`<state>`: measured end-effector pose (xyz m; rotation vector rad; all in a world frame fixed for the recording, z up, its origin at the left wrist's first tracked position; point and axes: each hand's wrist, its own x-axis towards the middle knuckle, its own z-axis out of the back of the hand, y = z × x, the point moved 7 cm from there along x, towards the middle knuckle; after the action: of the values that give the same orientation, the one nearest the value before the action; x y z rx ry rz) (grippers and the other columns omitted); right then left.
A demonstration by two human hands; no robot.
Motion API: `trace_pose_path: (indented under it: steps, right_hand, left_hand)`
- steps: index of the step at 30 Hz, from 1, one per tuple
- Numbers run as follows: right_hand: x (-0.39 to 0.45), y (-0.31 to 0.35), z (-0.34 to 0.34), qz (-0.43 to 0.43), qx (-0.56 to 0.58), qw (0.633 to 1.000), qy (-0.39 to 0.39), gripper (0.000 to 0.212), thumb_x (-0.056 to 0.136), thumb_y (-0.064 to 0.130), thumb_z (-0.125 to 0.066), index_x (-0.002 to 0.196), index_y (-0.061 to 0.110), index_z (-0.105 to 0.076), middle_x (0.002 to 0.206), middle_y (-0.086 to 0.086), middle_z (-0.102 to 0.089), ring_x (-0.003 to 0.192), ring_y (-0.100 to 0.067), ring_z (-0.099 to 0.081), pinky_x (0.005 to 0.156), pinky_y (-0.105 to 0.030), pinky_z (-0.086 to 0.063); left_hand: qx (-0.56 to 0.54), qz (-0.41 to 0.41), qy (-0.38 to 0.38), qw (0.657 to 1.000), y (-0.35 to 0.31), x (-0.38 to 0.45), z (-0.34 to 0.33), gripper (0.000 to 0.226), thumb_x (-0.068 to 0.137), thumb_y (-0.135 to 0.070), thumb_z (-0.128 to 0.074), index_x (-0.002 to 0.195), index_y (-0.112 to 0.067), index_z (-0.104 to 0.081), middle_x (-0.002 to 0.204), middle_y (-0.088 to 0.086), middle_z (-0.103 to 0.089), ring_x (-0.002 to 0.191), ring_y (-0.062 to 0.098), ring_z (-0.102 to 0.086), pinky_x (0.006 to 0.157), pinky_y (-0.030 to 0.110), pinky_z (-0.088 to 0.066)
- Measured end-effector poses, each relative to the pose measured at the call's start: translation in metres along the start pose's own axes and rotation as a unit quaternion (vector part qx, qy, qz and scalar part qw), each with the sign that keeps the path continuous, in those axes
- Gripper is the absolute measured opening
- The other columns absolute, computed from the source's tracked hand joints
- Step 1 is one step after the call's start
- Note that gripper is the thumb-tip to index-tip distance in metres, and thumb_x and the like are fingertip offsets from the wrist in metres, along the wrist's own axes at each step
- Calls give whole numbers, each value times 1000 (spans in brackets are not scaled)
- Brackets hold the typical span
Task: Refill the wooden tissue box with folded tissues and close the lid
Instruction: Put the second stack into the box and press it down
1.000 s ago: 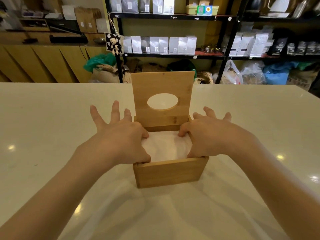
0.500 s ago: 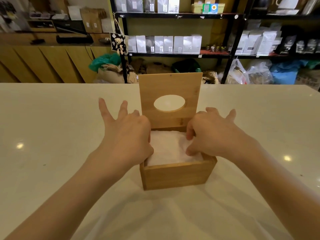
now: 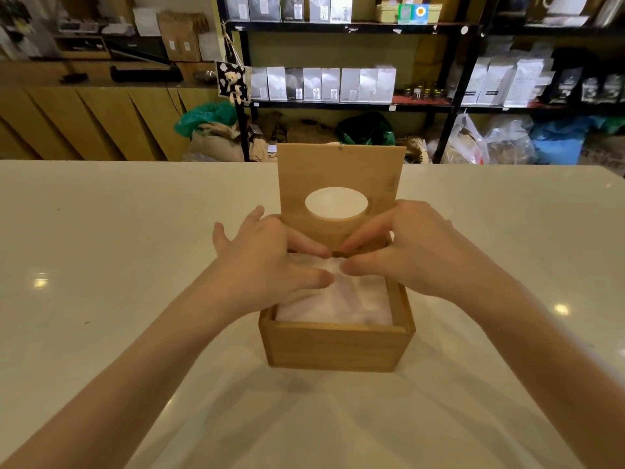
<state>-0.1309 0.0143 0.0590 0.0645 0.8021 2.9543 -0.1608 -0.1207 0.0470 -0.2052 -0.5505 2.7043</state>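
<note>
A square wooden tissue box (image 3: 334, 346) stands in the middle of the pale table. Its hinged lid (image 3: 341, 170), with an oval hole, is upright at the back. White folded tissues (image 3: 348, 302) fill the box almost to the rim. My left hand (image 3: 267, 265) lies over the left rear of the stack, and my right hand (image 3: 406, 252) over the right rear. Thumb and forefinger tips of both hands meet at the middle of the top tissue near the lid's foot. Whether they pinch the tissue is hidden by the fingers.
The pale table (image 3: 118, 248) stretches wide on both sides of the box. Behind its far edge stand black shelves (image 3: 338, 27) with silver and white pouches, sacks and bags on the floor, and a wooden counter (image 3: 84, 123) at the left.
Both hands slid from the box's side edges inward and toward the back, fingertips now meeting at the centre of the tissues. The view came closer to the box.
</note>
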Motion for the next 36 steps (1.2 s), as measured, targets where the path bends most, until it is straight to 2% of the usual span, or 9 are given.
trace_pose_path:
  steps: [2, 5, 8, 14, 18, 20, 22, 30, 36]
  right_hand:
    - [3, -4, -8, 2, 32, 999, 8, 18, 65, 44, -74, 82, 39, -72, 110, 8, -61, 126, -24, -34, 105, -61, -26]
    - [4, -9, -18, 4, 78, 997, 26, 14, 63, 43, -75, 76, 42, -71, 112, 5, -61, 128, -24, -32, 106, -59, -26]
    - [2, -11, -22, 4, 111, 994, 6, 11, 62, 39, -77, 64, 44, -68, 114, 5, -61, 127, -24, -34, 107, -58, -26]
    - [0, -13, -25, -26, -60, 998, 12, 24, 67, 49, -72, 90, 43, -69, 135, 6, -44, 136, -23, -15, 111, -60, -7]
    - [0, -13, -20, -25, -77, 995, 56, 27, 73, 48, -68, 100, 45, -66, 141, 6, -38, 138, -24, -11, 111, -61, -4]
    - [-2, -15, -12, -25, -80, 994, 66, 26, 74, 44, -68, 100, 45, -66, 137, 6, -41, 138, -23, -12, 111, -60, -5]
    - [-4, -16, -3, -18, -104, 993, 53, 22, 74, 44, -69, 96, 44, -68, 134, 6, -45, 138, -22, -13, 111, -60, -5]
    - [-11, -11, -10, -10, -247, 966, 77, 28, 74, 46, -66, 101, 40, -65, 137, 2, -42, 139, -26, -13, 109, -64, 2]
    - [-12, -10, 4, -14, -221, 972, 77, 29, 70, 47, -71, 96, 36, -67, 130, 4, -50, 132, -22, -24, 109, -62, -2]
  left_hand:
    - [-36, -1, 4, 999, 4, 5, -2, 29, 68, -46, -70, 94, -55, -59, 151, -7, -27, 144, 20, 0, 113, 58, 3]
    - [-59, -8, 28, 998, 10, 10, -11, 24, 64, -46, -73, 74, -58, -55, 150, -9, -29, 143, 19, -2, 114, 58, -3]
    - [-36, 4, 40, 999, 12, 12, -19, 20, 64, -47, -74, 79, -52, -62, 151, -9, -22, 142, 17, 1, 114, 56, 4]
    - [-9, 17, 70, 997, 13, 14, -26, 35, 64, -46, -74, 97, -46, -64, 148, -6, -19, 141, 19, 3, 111, 54, 8]
    - [-10, 19, 80, 997, 14, 14, -21, 23, 68, -47, -70, 91, -45, -66, 149, -3, -23, 142, 18, 1, 113, 53, 7]
    - [-6, 22, 64, 998, 18, 15, -12, 10, 68, -48, -69, 76, -42, -67, 144, -5, -36, 141, 18, -6, 114, 56, 1]
    - [26, 33, 25, 999, 22, 16, 0, 12, 66, -49, -71, 65, -38, -65, 142, -9, -41, 142, 16, -7, 112, 58, 2]
    - [181, 30, 28, 983, 15, 10, -9, 18, 71, -42, -70, 86, -35, -64, 148, -3, -30, 143, 22, 3, 107, 62, 11]
    - [139, 21, 82, 987, 13, 9, -5, 30, 66, -47, -73, 92, -34, -64, 139, -7, -38, 143, 20, 1, 109, 60, 9]
